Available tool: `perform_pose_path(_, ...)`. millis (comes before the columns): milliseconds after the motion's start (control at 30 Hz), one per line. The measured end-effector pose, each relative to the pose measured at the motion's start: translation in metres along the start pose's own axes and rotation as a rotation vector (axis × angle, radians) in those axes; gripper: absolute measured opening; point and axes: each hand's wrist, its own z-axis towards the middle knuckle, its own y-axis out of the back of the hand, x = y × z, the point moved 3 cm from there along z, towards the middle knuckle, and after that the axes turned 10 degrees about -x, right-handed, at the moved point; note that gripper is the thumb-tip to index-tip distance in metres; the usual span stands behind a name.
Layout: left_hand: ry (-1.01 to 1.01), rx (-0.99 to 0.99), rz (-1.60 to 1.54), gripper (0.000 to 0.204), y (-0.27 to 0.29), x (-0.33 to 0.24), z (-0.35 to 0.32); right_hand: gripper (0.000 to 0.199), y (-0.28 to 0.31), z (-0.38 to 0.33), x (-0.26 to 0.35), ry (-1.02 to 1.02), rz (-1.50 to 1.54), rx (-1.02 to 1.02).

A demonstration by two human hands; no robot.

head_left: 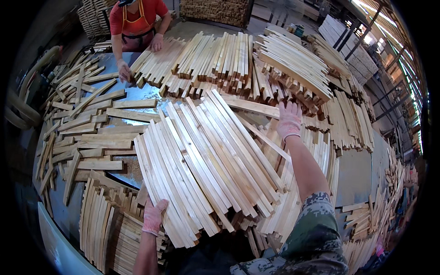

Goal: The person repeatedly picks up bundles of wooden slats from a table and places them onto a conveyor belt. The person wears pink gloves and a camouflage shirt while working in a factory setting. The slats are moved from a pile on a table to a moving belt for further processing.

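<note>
A broad layer of pale wooden slats [201,160], laid side by side with uneven ends, lies slanted in front of me. My left hand [154,216], in a pink knit glove, grips the lower left edge of this layer; its fingertips are partly hidden by the wood. Farther off on the right, my right hand [289,121], gloved the same way, reaches out with fingers stretched over the end of a single slat [254,107]. Beyond its fingertips rises a stack of slats [293,64].
Loose slats [101,142] lie scattered over the table at left. More slats stand in a bundle [96,224] near my left forearm. Across the table, a co-worker in a red shirt and orange apron [137,25] has gloved hands at a row of slats [158,64].
</note>
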Motion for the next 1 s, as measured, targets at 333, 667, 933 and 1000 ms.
perform_pose_path(333,-0.006,0.012,-0.077,0.090,-0.004,-0.002,-0.005,0.045,0.018,0.011,0.001,0.028,0.040,0.302)
perform_pose_path(667,0.015,0.028,-0.041,0.090,-0.002,0.001,-0.002,0.057,0.091,-0.042,-0.037,-0.072,0.414,0.509)
perform_pose_path(933,-0.032,0.061,-0.109,0.086,-0.004,0.008,0.005,0.079,0.113,-0.100,0.000,-0.053,0.573,0.735)
perform_pose_path(1000,-0.045,0.070,-0.138,0.087,-0.002,0.008,0.005,0.084,0.120,-0.094,0.006,-0.070,0.637,0.846)
